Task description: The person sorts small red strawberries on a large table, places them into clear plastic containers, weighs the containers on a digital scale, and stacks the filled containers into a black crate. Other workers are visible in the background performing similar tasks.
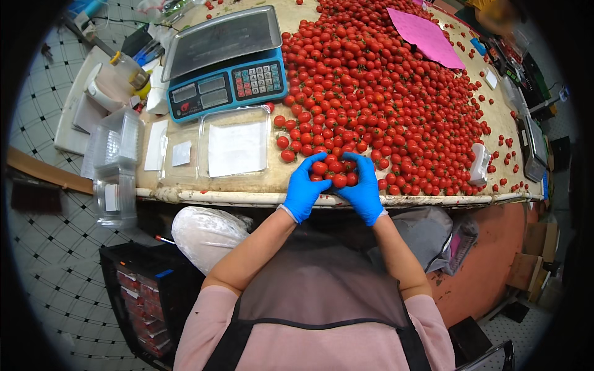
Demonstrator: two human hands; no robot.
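Observation:
My left hand (302, 189) and my right hand (363, 189), both in blue gloves, face each other at the table's front edge. Their curved fingers cup several red cherry tomatoes (339, 179) between them. Just beyond the fingers spreads a large heap of cherry tomatoes (362, 102), many with green stems. To the left of my left hand lies an open clear plastic clamshell container (232, 115), with a white absorbent pad (237, 149) in one half. A small white paper piece (181, 153) rests in the other half.
A blue digital scale (227, 86) with a metal pan (222, 41) stands behind the container. Stacked clear containers (116, 139) are at the left edge. A pink sheet (424, 39) lies on the heap; a small white device (479, 164) sits right. A black crate (109, 264) holds packed tomatoes below left.

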